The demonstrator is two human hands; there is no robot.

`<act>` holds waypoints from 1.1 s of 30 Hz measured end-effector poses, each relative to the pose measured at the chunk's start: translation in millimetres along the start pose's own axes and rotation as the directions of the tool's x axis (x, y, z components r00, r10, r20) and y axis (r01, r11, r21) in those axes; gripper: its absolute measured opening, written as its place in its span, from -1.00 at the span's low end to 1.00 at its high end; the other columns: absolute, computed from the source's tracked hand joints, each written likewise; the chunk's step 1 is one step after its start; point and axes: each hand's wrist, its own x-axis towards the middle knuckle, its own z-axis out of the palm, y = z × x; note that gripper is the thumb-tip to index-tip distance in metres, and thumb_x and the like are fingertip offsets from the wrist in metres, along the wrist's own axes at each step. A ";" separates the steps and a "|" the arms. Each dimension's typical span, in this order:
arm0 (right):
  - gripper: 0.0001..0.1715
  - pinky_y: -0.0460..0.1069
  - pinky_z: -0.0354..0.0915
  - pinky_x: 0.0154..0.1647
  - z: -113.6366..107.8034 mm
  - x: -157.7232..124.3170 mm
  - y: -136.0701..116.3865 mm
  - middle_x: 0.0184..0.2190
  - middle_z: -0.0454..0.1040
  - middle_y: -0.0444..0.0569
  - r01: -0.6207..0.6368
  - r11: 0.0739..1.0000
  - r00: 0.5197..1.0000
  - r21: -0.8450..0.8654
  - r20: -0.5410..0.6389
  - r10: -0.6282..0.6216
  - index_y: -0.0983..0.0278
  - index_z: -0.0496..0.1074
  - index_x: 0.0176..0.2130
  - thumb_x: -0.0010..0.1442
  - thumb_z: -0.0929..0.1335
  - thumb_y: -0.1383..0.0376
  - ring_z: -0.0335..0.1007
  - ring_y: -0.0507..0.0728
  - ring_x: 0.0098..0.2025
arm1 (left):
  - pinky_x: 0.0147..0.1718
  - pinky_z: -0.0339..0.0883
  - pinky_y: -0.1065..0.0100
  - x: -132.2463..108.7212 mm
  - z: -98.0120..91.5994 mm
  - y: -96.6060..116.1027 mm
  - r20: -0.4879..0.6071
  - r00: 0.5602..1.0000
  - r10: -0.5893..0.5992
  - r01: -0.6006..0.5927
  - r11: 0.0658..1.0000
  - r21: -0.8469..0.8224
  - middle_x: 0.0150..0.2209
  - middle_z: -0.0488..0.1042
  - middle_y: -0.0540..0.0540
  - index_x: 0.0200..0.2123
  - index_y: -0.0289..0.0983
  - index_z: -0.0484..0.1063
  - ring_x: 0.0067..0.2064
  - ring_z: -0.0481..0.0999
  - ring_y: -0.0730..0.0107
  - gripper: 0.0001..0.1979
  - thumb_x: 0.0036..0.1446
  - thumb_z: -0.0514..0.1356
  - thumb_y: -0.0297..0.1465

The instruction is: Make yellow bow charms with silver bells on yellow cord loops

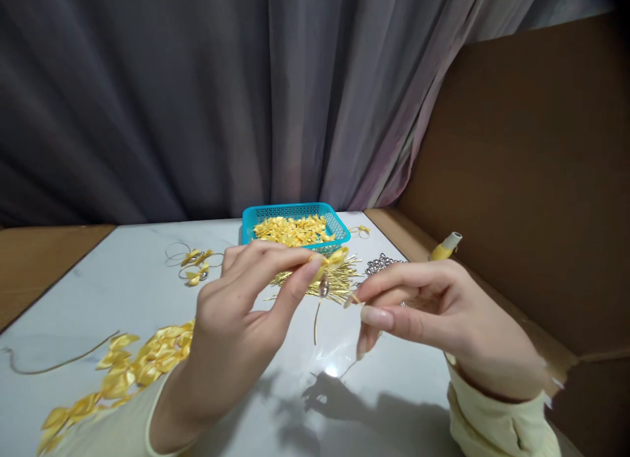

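Observation:
My left hand (241, 306) pinches a yellow ribbon bow (337, 257) between thumb and forefinger, above the table. Just under the bow hangs a shiny silver bead (323, 287), and a gold wire (315, 324) dangles below it. My right hand (433, 312), to the right of the bow, has thumb and fingers closed on a thin gold wire end (357, 300). Whether both wire pieces are one length I cannot tell. Behind the bow lies a bundle of gold wire ties (344, 280).
A blue basket (246, 219) of small yellow bows stands at the back. Silver beads (381, 264) are heaped behind my right hand. Larger yellow bows (118, 380) and a loose wire (63, 365) lie left, with finished-looking bow loops (197, 260) beyond. A yellow tool handle (444, 247) stands right, near a cardboard wall (531, 168).

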 end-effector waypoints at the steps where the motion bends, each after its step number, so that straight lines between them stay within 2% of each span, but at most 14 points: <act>1: -0.85 -0.05 0.45 -0.30 1.7 0.3 0.6 -0.45 0.59 -0.07 -0.017 1.000 1.000 0.014 0.017 0.017 0.29 0.53 -0.24 0.17 0.42 0.27 0.54 0.08 -0.39 | -0.25 0.24 0.26 -0.3 0.1 0.1 0.000 1.000 0.002 -0.002 1.000 0.006 -0.39 0.50 0.11 -0.28 -0.14 0.42 -0.36 0.45 0.43 -0.88 0.19 0.20 -0.50; 6: -0.71 0.02 0.41 -0.05 11.6 4.2 2.8 -0.36 0.61 -0.09 -0.101 0.995 0.986 -0.018 0.129 0.102 0.27 0.54 -0.12 0.19 0.40 0.17 0.54 0.08 -0.27 | -0.28 0.26 0.26 -1.4 -0.6 2.2 -0.022 1.000 -0.008 0.009 0.999 0.036 -0.41 0.50 0.11 -0.30 -0.13 0.43 -0.39 0.45 0.43 -0.89 0.19 0.21 -0.48; 8: -0.74 0.01 0.37 0.02 15.3 5.2 3.4 -0.33 0.61 -0.12 -0.097 0.994 0.983 -0.053 0.152 0.103 0.24 0.56 -0.16 0.21 0.38 0.16 0.54 0.08 -0.24 | -0.28 0.28 0.26 -1.7 -0.7 3.0 -0.019 1.000 -0.003 0.004 0.999 0.049 -0.42 0.51 0.12 -0.31 -0.12 0.43 -0.39 0.45 0.43 -0.90 0.18 0.22 -0.47; 11: -0.78 -0.02 0.37 -0.01 21.9 4.7 5.5 -0.33 0.61 -0.15 -0.049 0.992 0.994 -0.119 0.086 0.060 0.20 0.58 -0.22 0.22 0.37 0.18 0.55 0.07 -0.25 | -0.28 0.31 0.25 -1.8 -0.4 3.4 -0.022 1.000 0.005 -0.003 0.998 0.068 -0.43 0.52 0.14 -0.31 -0.10 0.43 -0.42 0.46 0.44 -0.89 0.18 0.22 -0.46; 15: -0.75 -0.03 0.38 -0.11 34.6 4.0 11.8 -0.35 0.61 -0.15 0.037 0.971 0.999 -0.235 -0.026 -0.044 0.22 0.54 -0.10 0.23 0.33 0.29 0.53 0.08 -0.26 | -0.24 0.34 0.24 -1.3 -1.2 3.5 -0.042 0.999 0.000 0.003 0.996 0.089 -0.43 0.53 0.16 -0.29 -0.09 0.43 -0.43 0.48 0.45 -0.89 0.20 0.21 -0.45; 17: -0.78 -0.01 0.38 -0.14 40.9 5.9 15.8 -0.38 0.61 -0.15 0.074 0.952 0.990 -0.296 -0.091 -0.106 0.25 0.54 -0.16 0.22 0.32 0.33 0.53 0.09 -0.29 | -0.23 0.34 0.25 -0.8 -2.5 4.3 -0.055 0.998 0.004 0.001 0.996 0.089 -0.43 0.53 0.17 -0.29 -0.09 0.43 -0.43 0.50 0.46 -0.91 0.20 0.21 -0.44; 20: -0.85 -0.03 0.40 -0.23 47.0 11.3 20.6 -0.41 0.60 -0.12 0.090 0.952 0.971 -0.293 -0.185 -0.149 0.30 0.53 -0.26 0.20 0.34 0.33 0.55 0.09 -0.35 | -0.25 0.35 0.28 0.0 -4.4 5.9 -0.071 0.997 -0.009 0.014 0.997 0.074 -0.42 0.55 0.18 -0.31 -0.10 0.42 -0.42 0.51 0.48 -0.90 0.20 0.20 -0.45; 22: -0.84 -0.03 0.43 -0.24 48.7 14.9 23.1 -0.40 0.61 -0.10 0.113 0.958 0.961 -0.265 -0.216 -0.173 0.32 0.52 -0.22 0.18 0.34 0.35 0.56 0.09 -0.36 | -0.25 0.35 0.30 0.2 -5.2 6.5 -0.083 0.996 -0.032 0.037 0.998 0.053 -0.41 0.56 0.18 -0.32 -0.10 0.43 -0.40 0.50 0.47 -0.90 0.20 0.20 -0.46; 26: -0.69 0.06 0.46 -0.21 48.6 19.0 27.5 -0.38 0.61 -0.09 0.219 0.925 0.906 -0.311 -0.288 -0.311 0.30 0.47 -0.05 0.19 0.33 0.38 0.56 0.13 -0.38 | -0.30 0.34 0.35 0.1 -6.1 5.7 -0.107 0.992 -0.068 0.068 0.998 -0.006 -0.39 0.56 0.17 -0.30 -0.11 0.46 -0.37 0.48 0.47 -0.90 0.17 0.23 -0.46; 30: -0.76 0.06 0.45 -0.14 45.6 18.9 27.9 -0.36 0.61 -0.08 0.262 0.878 0.855 -0.402 -0.326 -0.404 0.32 0.53 -0.12 0.18 0.35 0.41 0.56 0.11 -0.37 | -0.32 0.33 0.38 0.9 -7.5 5.5 -0.119 0.989 -0.084 0.080 0.996 -0.039 -0.38 0.55 0.18 -0.31 -0.11 0.46 -0.34 0.46 0.49 -0.88 0.15 0.23 -0.49; 33: -0.77 0.01 0.44 -0.20 42.0 16.6 23.6 -0.38 0.61 -0.08 0.250 0.865 0.832 -0.435 -0.361 -0.422 0.35 0.54 -0.15 0.17 0.37 0.42 0.55 0.09 -0.39 | -0.31 0.34 0.38 2.5 -8.7 6.7 -0.110 0.986 -0.124 0.116 0.991 -0.073 -0.37 0.54 0.17 -0.32 -0.11 0.47 -0.34 0.47 0.48 -0.90 0.16 0.23 -0.46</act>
